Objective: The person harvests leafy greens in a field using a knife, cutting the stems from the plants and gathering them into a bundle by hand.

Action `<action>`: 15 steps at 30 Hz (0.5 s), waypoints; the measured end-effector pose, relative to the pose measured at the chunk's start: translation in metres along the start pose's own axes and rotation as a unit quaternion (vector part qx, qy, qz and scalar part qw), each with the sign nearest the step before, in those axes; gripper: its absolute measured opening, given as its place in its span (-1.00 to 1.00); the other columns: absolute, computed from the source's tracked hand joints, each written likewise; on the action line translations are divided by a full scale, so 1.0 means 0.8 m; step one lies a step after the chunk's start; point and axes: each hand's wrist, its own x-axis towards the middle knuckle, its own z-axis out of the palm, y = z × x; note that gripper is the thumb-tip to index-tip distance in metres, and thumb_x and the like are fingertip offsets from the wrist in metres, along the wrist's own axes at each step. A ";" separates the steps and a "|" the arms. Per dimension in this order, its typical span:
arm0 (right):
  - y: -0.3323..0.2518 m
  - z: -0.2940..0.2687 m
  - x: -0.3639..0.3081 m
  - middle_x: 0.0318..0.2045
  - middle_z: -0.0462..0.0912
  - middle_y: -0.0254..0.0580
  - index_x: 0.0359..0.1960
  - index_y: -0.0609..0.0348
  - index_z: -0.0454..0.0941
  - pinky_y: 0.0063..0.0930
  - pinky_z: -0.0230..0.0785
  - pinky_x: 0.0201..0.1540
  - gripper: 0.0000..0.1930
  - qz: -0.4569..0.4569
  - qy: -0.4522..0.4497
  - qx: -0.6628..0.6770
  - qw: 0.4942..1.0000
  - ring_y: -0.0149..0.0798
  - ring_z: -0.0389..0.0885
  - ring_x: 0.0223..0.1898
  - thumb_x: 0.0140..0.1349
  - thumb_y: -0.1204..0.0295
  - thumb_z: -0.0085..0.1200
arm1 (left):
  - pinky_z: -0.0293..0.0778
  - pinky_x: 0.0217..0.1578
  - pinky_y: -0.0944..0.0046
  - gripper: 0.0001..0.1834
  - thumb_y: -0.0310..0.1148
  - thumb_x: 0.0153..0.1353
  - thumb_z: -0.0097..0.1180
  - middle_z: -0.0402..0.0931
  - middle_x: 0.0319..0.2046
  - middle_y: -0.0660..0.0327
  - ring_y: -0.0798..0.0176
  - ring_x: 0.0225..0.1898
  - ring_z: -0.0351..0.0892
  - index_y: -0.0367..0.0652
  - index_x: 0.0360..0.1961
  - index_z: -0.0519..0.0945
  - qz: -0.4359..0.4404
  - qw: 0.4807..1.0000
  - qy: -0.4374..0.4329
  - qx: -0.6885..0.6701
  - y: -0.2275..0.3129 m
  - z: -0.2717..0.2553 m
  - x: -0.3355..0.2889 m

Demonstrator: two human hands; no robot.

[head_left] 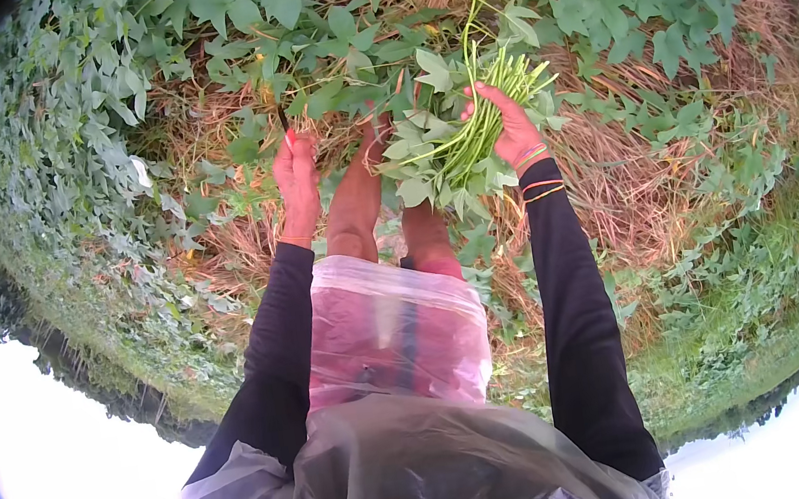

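Note:
My left hand (296,170) is closed around the red handle of a small knife (284,120), its thin dark blade pointing away from me toward the leaves. In my right hand (507,122) is a thick bundle of cut green leafy stems (476,143). The pale cut ends fan out to the right of the fingers, and the leaves hang to the left and below. One long stem (469,23) rises from the bundle toward the plants ahead. The two hands are apart, one on each side of my legs.
Low leafy vines (276,3) spread ahead and to both sides. Dry brown straw (628,184) covers the ground between them. My bare legs (355,215) stand among the plants, below a clear plastic cover (399,320). A white scrap (141,172) lies in the leaves at left.

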 end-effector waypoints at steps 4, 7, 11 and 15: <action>0.009 0.005 0.000 -0.46 0.61 -0.26 -0.05 0.26 0.55 -0.44 0.51 -0.23 -0.62 -0.011 0.023 -0.018 1.000 -0.28 0.63 -0.37 0.26 0.23 0.27 | 0.49 -0.36 0.16 -0.76 -0.24 0.38 0.08 0.60 -0.39 0.11 0.13 -0.42 0.59 -0.22 -0.15 0.55 0.194 0.928 -0.039 0.316 0.033 0.039 -0.021; 0.007 0.008 0.004 -0.46 0.60 -0.26 -0.10 0.24 0.57 -0.44 0.50 -0.24 -0.68 -0.035 0.026 -0.038 0.998 -0.28 0.63 -0.36 0.28 0.24 0.25 | 0.48 -0.32 0.11 -0.78 -0.29 0.34 0.10 0.54 -0.41 0.01 0.05 -0.39 0.58 -0.27 -0.21 0.53 0.233 0.880 -0.190 0.367 0.032 0.118 -0.048; 0.004 0.013 0.005 -0.42 0.65 -0.21 -0.14 0.24 0.60 -0.37 0.55 -0.22 -0.73 -0.024 -0.002 -0.040 0.999 -0.29 0.63 -0.38 0.22 0.34 0.28 | 0.45 -0.35 0.10 -0.79 -0.31 0.32 0.11 0.52 -0.44 0.02 0.01 -0.42 0.54 -0.27 -0.26 0.50 0.239 0.866 -0.246 0.363 0.011 0.174 -0.052; 0.009 0.008 0.004 -0.40 0.65 -0.20 -0.15 0.21 0.58 -0.37 0.53 -0.16 -0.73 -0.023 0.008 -0.019 1.000 -0.23 0.65 -0.31 0.25 0.29 0.24 | 0.37 -0.42 0.04 -0.78 -0.34 0.30 0.09 0.44 -0.50 0.02 -0.03 -0.50 0.43 -0.28 -0.37 0.40 0.273 0.860 -0.226 0.367 0.004 0.186 -0.053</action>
